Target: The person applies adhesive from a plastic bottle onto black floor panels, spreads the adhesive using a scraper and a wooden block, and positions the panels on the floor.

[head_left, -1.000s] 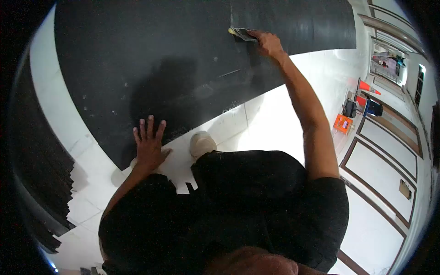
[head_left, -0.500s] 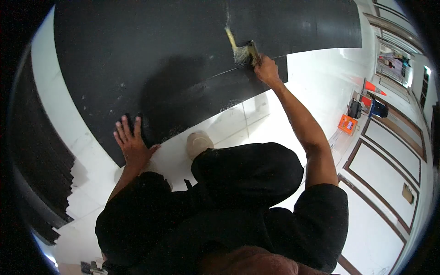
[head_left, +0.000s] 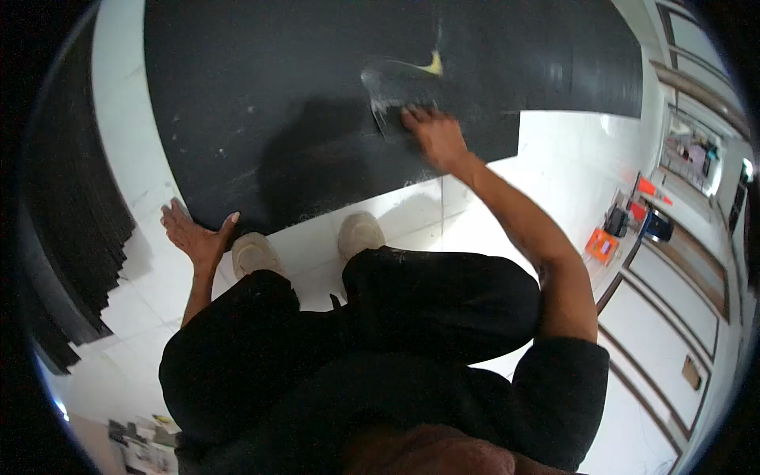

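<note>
Spreads the left hand (head_left: 192, 237), with released fingers, at the near left corner of the black sheet (head_left: 293, 55) on the floor (head_left: 150, 328). Holds the right hand (head_left: 437, 141) inside the near edge, near a yellow smear (head_left: 435, 66); cannot tell its fingers' grasp.

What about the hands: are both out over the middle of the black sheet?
No, the right hand reaches over the black sheet, but the left hand is at its near corner.
</note>
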Tool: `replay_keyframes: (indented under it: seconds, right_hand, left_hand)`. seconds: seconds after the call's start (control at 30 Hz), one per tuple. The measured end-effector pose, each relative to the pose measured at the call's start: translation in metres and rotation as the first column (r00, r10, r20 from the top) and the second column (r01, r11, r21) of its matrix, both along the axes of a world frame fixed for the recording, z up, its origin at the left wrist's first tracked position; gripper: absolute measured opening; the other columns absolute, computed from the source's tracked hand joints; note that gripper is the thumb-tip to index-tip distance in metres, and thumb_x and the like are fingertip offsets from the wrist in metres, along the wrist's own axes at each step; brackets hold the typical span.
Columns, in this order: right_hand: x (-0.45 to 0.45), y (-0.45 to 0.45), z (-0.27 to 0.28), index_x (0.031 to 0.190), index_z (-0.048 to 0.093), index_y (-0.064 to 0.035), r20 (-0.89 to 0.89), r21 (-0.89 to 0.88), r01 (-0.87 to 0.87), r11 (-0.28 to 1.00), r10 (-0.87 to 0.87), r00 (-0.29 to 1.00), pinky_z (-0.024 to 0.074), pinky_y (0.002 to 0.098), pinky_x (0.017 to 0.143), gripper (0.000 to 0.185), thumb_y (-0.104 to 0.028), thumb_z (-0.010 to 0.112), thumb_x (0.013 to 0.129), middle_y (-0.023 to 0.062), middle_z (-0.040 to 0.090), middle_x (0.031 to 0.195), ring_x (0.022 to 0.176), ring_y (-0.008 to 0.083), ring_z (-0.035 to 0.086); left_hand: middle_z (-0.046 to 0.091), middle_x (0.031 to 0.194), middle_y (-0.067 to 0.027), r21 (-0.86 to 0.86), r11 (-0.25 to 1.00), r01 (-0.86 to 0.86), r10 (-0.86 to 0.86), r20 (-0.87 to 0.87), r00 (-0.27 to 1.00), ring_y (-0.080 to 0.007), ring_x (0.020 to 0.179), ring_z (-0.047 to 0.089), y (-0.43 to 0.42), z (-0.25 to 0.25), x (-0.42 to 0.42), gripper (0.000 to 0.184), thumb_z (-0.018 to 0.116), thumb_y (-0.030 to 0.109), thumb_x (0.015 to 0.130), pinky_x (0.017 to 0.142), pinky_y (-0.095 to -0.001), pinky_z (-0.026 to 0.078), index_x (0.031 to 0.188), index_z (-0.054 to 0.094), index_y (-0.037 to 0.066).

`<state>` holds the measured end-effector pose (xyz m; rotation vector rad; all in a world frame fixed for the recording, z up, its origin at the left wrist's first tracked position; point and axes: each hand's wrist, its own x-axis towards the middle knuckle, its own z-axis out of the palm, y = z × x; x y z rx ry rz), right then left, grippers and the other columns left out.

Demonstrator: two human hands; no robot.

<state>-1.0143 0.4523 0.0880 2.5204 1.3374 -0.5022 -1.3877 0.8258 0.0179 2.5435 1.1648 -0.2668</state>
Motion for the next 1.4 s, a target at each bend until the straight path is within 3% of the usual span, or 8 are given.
replay_keyframes:
  seconds: [0.1,0.23,0.33,0.43,0.5,0.63,0.9,1.4]
  right_hand:
    - [-0.008,-0.027,0.012,0.131,0.060,-0.0133,-0.056,0.038,-0.035,0.999,0.038,0.998,0.0524,0.0512,0.095,0.043,-0.013,0.059,0.087,0.0106,0.063,0.134,0.121,0.0348,0.061]
    - [0.056,-0.028,-0.008,0.109,0.068,-0.0033,-0.278,0.153,0.790,0.594,-0.741,0.611,0.0543,0.0520,0.082,0.026,-0.012,0.058,0.087,0.0227,0.072,0.099,0.093,0.0412,0.071]
    - [0.100,0.010,-0.011,0.106,0.068,-0.0014,-0.384,0.211,0.891,0.402,-0.804,0.453,0.0535,0.0529,0.081,0.023,-0.014,0.058,0.089,0.0242,0.072,0.091,0.089,0.0439,0.070]
    - [0.101,0.043,-0.005,0.113,0.066,-0.0037,-0.448,0.063,0.793,0.606,-0.693,0.565,0.0541,0.0533,0.082,0.029,-0.014,0.063,0.086,0.0242,0.071,0.099,0.095,0.0445,0.069]
    - [0.064,0.056,0.008,0.119,0.063,-0.0007,-0.203,0.043,0.239,0.970,-0.226,0.953,0.0557,0.0439,0.077,0.033,-0.008,0.064,0.087,0.0220,0.071,0.098,0.089,0.0323,0.072]
    - [0.045,0.012,0.023,0.122,0.062,-0.0014,-0.162,0.044,0.092,0.995,-0.084,0.983,0.0549,0.0483,0.081,0.040,-0.008,0.068,0.083,0.0254,0.070,0.102,0.095,0.0377,0.071]
    - [0.018,0.042,-0.004,0.112,0.066,-0.0023,-0.409,0.013,0.698,0.716,-0.633,0.657,0.0542,0.0490,0.077,0.034,-0.021,0.070,0.084,0.0239,0.071,0.095,0.090,0.0423,0.069]
    - [-0.050,0.172,0.023,0.139,0.055,-0.0100,-0.132,-0.095,-0.329,0.940,0.316,0.940,0.0430,0.0502,0.111,0.044,-0.011,0.051,0.095,0.0113,0.057,0.143,0.133,0.0340,0.053]
  left_hand:
    - [0.006,0.163,-0.0278,0.023,0.999,0.033,-0.032,-0.058,0.998,-0.0467,0.152,0.000,-0.002,0.001,0.002,0.135,0.075,0.080,0.064,0.120,-0.0651,0.005,0.159,0.011,0.008]
    - [0.011,0.164,-0.0214,0.057,0.998,0.008,-0.006,-0.039,0.999,-0.0427,0.153,0.003,-0.004,-0.001,0.004,0.135,0.077,0.081,0.062,0.120,-0.0645,0.005,0.159,0.014,0.010]
    - [0.016,0.165,-0.0185,0.063,0.998,-0.004,0.008,-0.063,0.998,-0.0395,0.153,0.011,-0.002,0.006,0.007,0.131,0.079,0.078,0.061,0.121,-0.0628,0.010,0.158,0.020,0.013]
    - [0.016,0.164,-0.0192,0.088,0.996,0.019,-0.016,-0.025,1.000,-0.0402,0.153,0.011,-0.003,0.002,0.006,0.133,0.080,0.078,0.059,0.121,-0.0635,0.011,0.158,0.020,0.013]
    - [0.016,0.164,-0.0194,0.084,0.996,0.016,-0.016,-0.003,1.000,-0.0409,0.153,0.012,-0.004,0.000,0.003,0.134,0.079,0.080,0.059,0.120,-0.0642,0.011,0.158,0.020,0.012]
    - [0.016,0.164,-0.0198,0.080,0.996,0.026,-0.031,0.050,0.998,-0.0437,0.152,0.013,-0.001,-0.004,0.000,0.136,0.077,0.082,0.058,0.119,-0.0664,0.012,0.159,0.020,0.012]
    - [0.024,0.162,-0.0216,0.115,0.992,0.044,-0.058,0.122,0.991,-0.0465,0.149,0.019,-0.001,-0.005,0.000,0.130,0.076,0.083,0.060,0.115,-0.0687,0.017,0.157,0.027,0.010]
    - [0.019,0.165,-0.0159,0.069,0.997,0.015,-0.020,0.065,0.998,-0.0422,0.152,0.015,0.002,0.001,-0.005,0.130,0.070,0.085,0.064,0.119,-0.0645,0.014,0.159,0.020,0.012]
